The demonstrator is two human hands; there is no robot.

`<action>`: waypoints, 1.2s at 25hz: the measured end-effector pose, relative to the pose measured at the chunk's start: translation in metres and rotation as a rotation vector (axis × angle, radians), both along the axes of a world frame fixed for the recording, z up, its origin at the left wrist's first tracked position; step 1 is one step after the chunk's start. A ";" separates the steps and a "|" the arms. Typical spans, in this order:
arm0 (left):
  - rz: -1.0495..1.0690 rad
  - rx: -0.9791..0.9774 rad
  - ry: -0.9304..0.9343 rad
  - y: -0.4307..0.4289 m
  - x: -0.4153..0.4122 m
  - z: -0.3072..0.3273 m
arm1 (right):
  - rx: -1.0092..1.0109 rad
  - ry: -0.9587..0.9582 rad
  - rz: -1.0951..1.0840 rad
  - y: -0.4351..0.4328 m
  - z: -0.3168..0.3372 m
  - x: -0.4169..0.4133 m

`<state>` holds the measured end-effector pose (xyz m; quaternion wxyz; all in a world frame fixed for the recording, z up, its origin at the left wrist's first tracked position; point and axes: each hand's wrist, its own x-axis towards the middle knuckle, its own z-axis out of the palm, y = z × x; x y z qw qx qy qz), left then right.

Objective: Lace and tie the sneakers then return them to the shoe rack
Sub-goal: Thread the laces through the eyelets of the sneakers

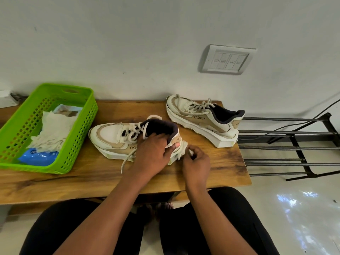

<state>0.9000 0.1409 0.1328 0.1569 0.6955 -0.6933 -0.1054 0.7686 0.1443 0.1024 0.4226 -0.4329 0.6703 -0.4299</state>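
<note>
Near sneaker point(114, 135), mid-way along the wooden table point(82, 181) toward its front edge, toe pointing at the left edge. My left hand point(152, 153) grips the dark collar and heel, thumb on the heel tab. My right hand point(196, 162) pinches a white strand just behind the heel, probably a lace end, though I cannot tell. For a sound knot, I judge the shoe needs steadying and both ends drawn to even tension. Upper cream and tan, sole thick and white, laces threaded but slack, one loose lace point(127, 159) trailing toward the front edge. Second sneaker point(202, 116) sits at the back right corner, near the shoe rack point(294, 148).
</note>
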 end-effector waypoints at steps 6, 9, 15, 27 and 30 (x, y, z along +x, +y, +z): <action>0.059 0.050 -0.021 -0.006 -0.005 0.015 | -0.056 -0.133 -0.141 0.005 0.007 0.012; 0.038 -0.119 -0.276 0.008 0.005 0.038 | -0.084 -0.143 -0.176 -0.003 0.007 0.006; -0.057 0.065 -0.087 -0.009 0.036 0.016 | -0.186 -0.018 -0.043 0.013 0.002 0.017; 0.112 -0.010 -0.017 -0.006 0.013 -0.007 | -0.176 -0.017 -0.159 -0.012 -0.003 0.024; 0.207 -0.042 -0.009 -0.003 0.003 -0.009 | -0.195 0.040 -0.092 0.017 -0.003 0.029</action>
